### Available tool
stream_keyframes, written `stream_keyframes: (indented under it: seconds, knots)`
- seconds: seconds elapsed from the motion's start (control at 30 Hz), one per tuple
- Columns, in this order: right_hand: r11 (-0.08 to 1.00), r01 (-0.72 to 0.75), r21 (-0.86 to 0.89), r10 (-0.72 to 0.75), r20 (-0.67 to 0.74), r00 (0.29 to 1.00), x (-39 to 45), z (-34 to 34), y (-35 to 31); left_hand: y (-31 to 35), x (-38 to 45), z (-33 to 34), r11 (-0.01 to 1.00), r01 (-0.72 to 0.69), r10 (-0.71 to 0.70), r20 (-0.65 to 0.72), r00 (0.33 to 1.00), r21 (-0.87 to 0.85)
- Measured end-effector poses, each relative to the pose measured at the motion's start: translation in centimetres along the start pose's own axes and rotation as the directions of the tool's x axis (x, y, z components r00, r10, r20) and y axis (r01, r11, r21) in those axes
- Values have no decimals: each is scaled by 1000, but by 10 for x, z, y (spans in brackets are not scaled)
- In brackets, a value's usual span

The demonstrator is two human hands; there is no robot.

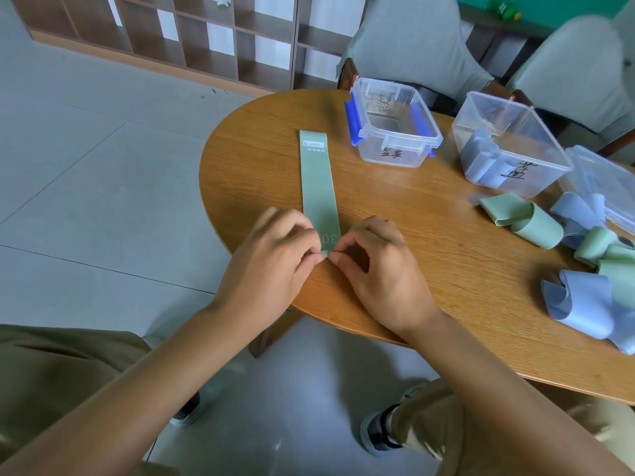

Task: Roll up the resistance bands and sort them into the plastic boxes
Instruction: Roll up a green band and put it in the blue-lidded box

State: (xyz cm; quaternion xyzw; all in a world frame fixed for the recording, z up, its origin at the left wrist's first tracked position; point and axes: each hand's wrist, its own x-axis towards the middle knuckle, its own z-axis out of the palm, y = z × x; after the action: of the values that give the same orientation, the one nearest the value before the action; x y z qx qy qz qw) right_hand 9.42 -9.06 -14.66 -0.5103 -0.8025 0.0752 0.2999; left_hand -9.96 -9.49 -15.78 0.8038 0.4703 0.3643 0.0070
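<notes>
Left hand [275,250] and right hand [374,261] both pinch near end of green band [318,187]. Band flat on table [429,286], long axis running straight away from hands. Beyond right hand: two plastic boxes [391,125], loose bands pile [580,269] farther right.

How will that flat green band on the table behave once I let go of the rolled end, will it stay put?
The flat green band looks thin and floppy, lying flush on the table. It probably springs open: the loose green bands nearby sit in slack curls. It seems light, so both hands pinching its near end should control it.
</notes>
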Motion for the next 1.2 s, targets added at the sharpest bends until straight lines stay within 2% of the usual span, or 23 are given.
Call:
stream_keyframes:
  seconds: [0.1,0.27,0.4,0.57,0.73,0.93,1.2]
  knots:
    - [999,-35,-33,36,3,999,1,3,-1,1,1,3,998,63,-63,-11,998,-8]
    - [986,-167,-6,167,-21,986,7,9,-6,1,8,2,957,276,-278,-9,961,-88]
    - [965,-263,10,264,-51,963,12,15,-8,4,14,4,944,327,-329,-37,944,-48]
    - [948,-313,63,316,-41,948,22,17,-13,3,22,10,943,332,-329,-66,942,27]
    - [942,-334,-17,334,14,942,36,20,-14,-2,29,18,946,317,-311,-88,946,68]
    - [925,-366,-97,369,6,930,56,30,-10,-12,48,25,953,263,-252,-87,964,153]
    - [898,-411,-157,416,2,909,84,41,-8,-21,69,30,927,307,-296,-83,952,215]
